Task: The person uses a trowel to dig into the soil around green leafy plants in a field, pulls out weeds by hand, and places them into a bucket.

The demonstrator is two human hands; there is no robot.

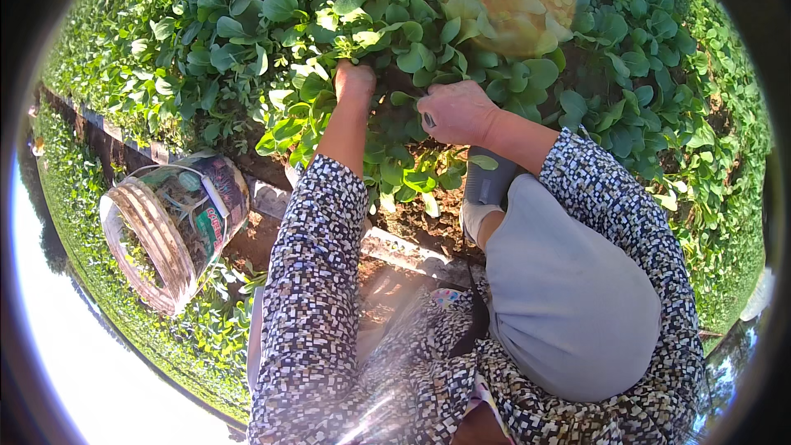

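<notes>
Broad-leaved green plants (280, 7) grow densely in front of me. My left hand (354, 82) reaches down among them, and leaves cover its fingers. To its right, my right hand (457, 113) is closed low over the plants, with a dark ring on one finger. Its fingertips point in toward the leaves; whatever they may grip is hidden. Small yellow-green leaves (422, 181) stand just below the hands, close to the bare soil.
A dirty bucket (177, 222) with a wire handle lies tipped on its side at the left. My grey-clad knee (568, 288) and grey shoe (486, 177) are close below my right hand. A pale concrete edging (416, 254) runs along the bed.
</notes>
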